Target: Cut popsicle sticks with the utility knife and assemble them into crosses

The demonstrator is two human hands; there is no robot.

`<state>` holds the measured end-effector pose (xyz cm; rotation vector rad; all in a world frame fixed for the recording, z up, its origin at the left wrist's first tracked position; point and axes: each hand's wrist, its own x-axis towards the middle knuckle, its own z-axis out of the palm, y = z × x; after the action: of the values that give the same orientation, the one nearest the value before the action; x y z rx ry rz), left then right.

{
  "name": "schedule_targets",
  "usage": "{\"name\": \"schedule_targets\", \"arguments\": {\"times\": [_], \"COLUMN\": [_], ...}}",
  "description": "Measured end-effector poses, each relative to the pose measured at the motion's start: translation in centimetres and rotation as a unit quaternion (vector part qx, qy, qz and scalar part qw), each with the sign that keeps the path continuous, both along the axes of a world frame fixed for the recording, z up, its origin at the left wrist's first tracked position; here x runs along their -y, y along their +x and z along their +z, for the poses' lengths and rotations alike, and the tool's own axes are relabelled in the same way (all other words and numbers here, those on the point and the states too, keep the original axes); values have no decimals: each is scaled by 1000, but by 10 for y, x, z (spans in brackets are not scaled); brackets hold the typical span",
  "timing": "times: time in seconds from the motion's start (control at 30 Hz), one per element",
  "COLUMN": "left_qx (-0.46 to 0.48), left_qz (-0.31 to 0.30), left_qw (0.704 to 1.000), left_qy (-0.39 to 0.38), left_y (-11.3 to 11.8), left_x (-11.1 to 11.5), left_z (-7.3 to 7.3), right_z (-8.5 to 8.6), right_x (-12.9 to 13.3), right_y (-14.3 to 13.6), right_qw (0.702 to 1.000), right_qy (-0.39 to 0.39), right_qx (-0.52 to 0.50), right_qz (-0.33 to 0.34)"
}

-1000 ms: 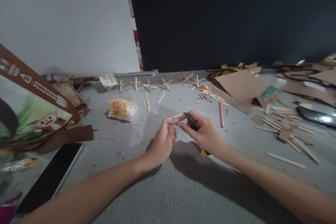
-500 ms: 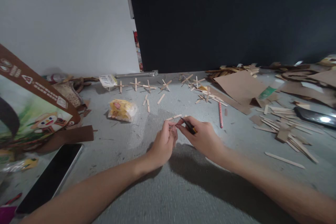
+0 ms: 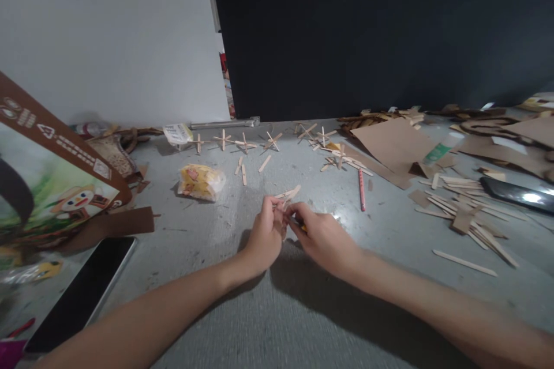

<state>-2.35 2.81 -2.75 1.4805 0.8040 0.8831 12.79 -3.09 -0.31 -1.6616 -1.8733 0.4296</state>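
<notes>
Near the middle of the grey table, my left hand (image 3: 265,236) pinches a thin wooden stick (image 3: 295,191) whose pale end sticks out beyond the fingers. My right hand (image 3: 328,240) is closed on a small dark and yellow tool (image 3: 302,226), mostly covered by the fingers. The fingertips of both hands meet, and what lies between them is too small to make out. Another stick (image 3: 283,194) shows just behind the fingers. Further back stand crossed-stick pieces (image 3: 273,140) in a row, with loose short sticks (image 3: 265,163) in front of them.
A yellow packet (image 3: 201,182) lies left of centre. At the left are a phone (image 3: 82,294) and a printed bag (image 3: 64,179). To the right lie a red patterned stick (image 3: 362,190), a glue stick (image 3: 443,148), brown cardboard (image 3: 387,144), several loose sticks (image 3: 465,263) and a black shiny object (image 3: 519,191).
My right hand has moved slightly left and down, and its tool is now more hidden. The pale end of a stick now shows beyond my fingers.
</notes>
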Motion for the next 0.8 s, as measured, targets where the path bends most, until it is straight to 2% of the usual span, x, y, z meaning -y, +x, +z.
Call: {"name": "schedule_targets", "arguments": {"times": [0.17,0.43,0.67,0.8], "left_qx": [51,50,45,49], "left_qz": [22,25,23,0], "left_qw": [998,998,999,999], "left_qy": [-26,11,11,-5], "left_y": [3,2,2,1], "left_x": [-2,0,0,1], "left_z": [5,4,3,6], "right_z": [3,13,9,11], "right_x": [2,-6,-10,-12], "right_y": [0,11,14,15], "right_qw": [1000,998,990,980], "right_qy": [9,54,74,92], "right_qx": [6,-27,-109,-164], "right_qz": [-3,-29,-47,-59]}}
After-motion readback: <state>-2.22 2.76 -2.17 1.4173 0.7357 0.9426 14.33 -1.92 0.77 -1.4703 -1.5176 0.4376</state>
